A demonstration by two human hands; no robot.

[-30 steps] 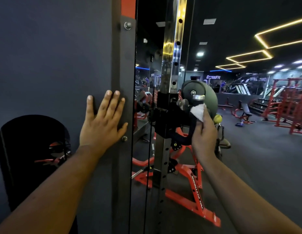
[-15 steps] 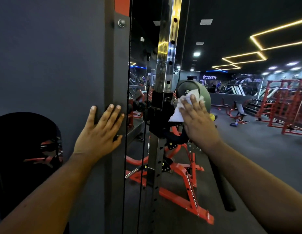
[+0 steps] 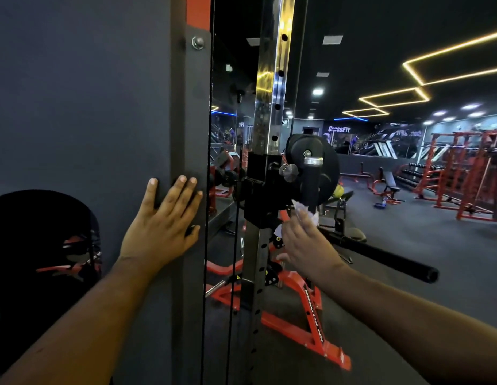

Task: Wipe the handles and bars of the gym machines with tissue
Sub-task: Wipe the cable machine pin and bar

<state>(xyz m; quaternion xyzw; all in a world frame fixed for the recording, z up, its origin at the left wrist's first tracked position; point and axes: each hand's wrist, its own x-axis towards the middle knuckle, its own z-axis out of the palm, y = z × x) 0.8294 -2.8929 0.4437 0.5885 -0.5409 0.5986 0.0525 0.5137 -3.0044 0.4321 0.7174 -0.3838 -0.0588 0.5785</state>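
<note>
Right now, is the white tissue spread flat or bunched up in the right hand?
Bunched. The white tissue shows crumpled points poking out past the right hand, low on the black cylindrical handle.

left hand (image 3: pixel 161 226) flat on panel (image 3: pixel 89 107) at 9 o'clock, perforated upright (image 3: pixel 271 87) centre, weight plate (image 3: pixel 314 168) right of upright, right hand (image 3: pixel 305 247) with tissue (image 3: pixel 301 212) under handle (image 3: pixel 311 184), racks (image 3: pixel 464 168) at 3 o'clock behind
</note>
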